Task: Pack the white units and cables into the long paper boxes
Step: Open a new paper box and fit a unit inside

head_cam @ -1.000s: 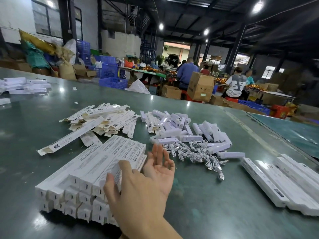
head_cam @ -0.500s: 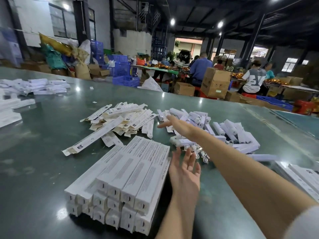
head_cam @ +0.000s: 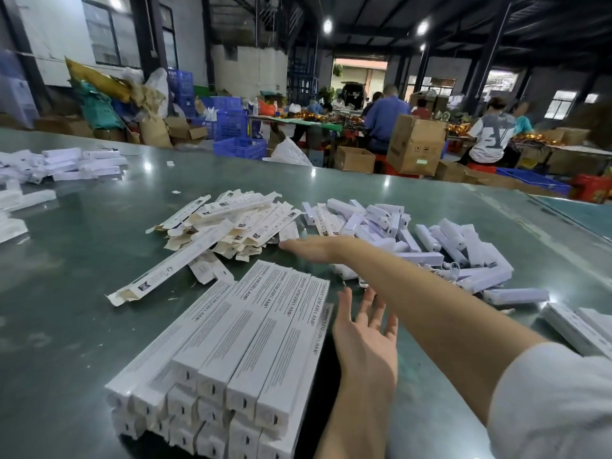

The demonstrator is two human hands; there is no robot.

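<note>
A stack of closed long white paper boxes (head_cam: 238, 342) lies in front of me on the green table (head_cam: 82, 293). Behind it sits a loose heap of empty open-ended boxes (head_cam: 231, 223), one longer box (head_cam: 172, 265) lying apart to the left. A pile of white units (head_cam: 430, 246) with a tangle of white cables (head_cam: 450, 268) is at the right. My right hand (head_cam: 314, 248) stretches flat across toward the heap of empty boxes, fingers straight, holding nothing. My left hand (head_cam: 364, 332) hovers open beside the stack's right edge.
More packed white boxes (head_cam: 583, 326) lie at the right edge, and other white boxes (head_cam: 66, 164) at the far left. Beyond the table are cardboard cartons (head_cam: 414, 147), blue crates (head_cam: 238, 140) and seated people working.
My right arm came into view and reached leftward from the white units to the empty boxes. My left hand moved off the stack to its right side. The view shifted left.
</note>
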